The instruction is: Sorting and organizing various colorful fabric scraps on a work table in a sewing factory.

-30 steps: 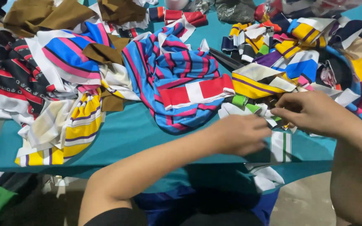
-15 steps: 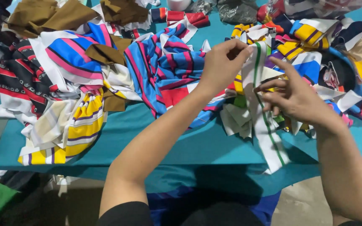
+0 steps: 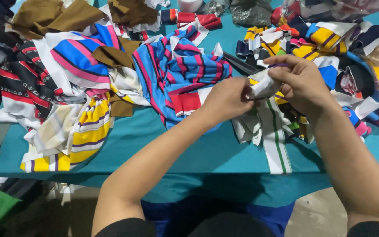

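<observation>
The white knit fabric strip with green stripes (image 3: 273,131) is what we have in hand: its upper end is bunched between both hands above the right-centre of the table, and its long tail hangs down over the near edge. Our left hand (image 3: 228,100) is closed, pinching the crumpled white end from the left. Our right hand (image 3: 301,81) is curled over the same end from the right and far side, fingers gripping it. The two hands are touching through the cloth.

We judge the step to be sorting or straightening one strip pulled clear of the heap. A next move, as we read it, would call for keeping both pinches firm while the loose tail is kept from snagging on the scraps beneath it.

The strip looks like soft, ribbed jersey, limp and easily creased. Just beyond and to the right lies a jumbled pile of yellow, navy and white striped knit offcuts (image 3: 325,39), small and ragged in outline. To the left of the hands sits a larger rumpled piece of blue, red and pink striped fabric (image 3: 180,72). Farther left are a yellow and white striped piece (image 3: 84,136) drooping off the near edge and a black piece with red bands (image 3: 20,83). Folded brown cloth (image 3: 58,15) lies at the far left. Everything rests on a smooth teal table covering (image 3: 189,153).
</observation>
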